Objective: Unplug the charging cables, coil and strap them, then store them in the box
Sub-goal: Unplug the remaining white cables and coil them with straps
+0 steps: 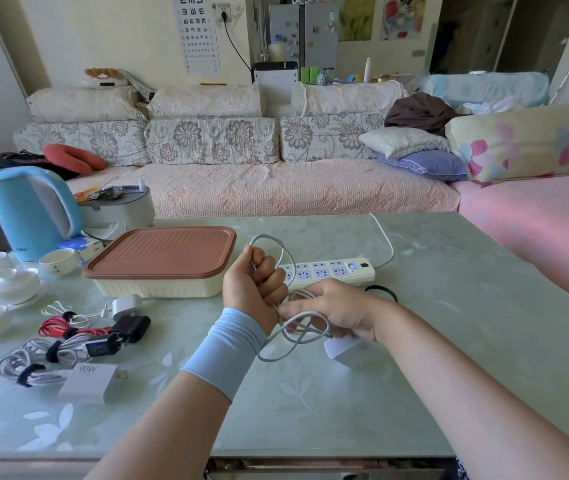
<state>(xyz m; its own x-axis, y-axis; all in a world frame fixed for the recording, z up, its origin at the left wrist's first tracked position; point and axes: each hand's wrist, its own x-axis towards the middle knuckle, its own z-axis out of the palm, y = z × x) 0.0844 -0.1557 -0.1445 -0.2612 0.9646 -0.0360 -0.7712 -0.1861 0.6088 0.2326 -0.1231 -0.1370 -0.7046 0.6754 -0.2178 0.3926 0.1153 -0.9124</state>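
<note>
My left hand (255,289) is a fist around loops of a grey-white charging cable (278,353), one loop rising above the knuckles. My right hand (336,313) pinches the same cable lower down, just over a white charger block (345,351) lying on the table. Behind both hands sits a white power strip (331,270) with no plugs in its visible sockets. A black strap loop (381,292) lies right of my right hand. The cream storage box with a brown lid (162,259), closed, stands left of the strip.
At the left of the glass table (449,341) lie several strapped cables (34,362), a red cable (58,327), black adapters (127,332) and a white 90W charger (87,381). A blue kettle (30,209) and white cups (13,282) stand far left. A sofa runs behind.
</note>
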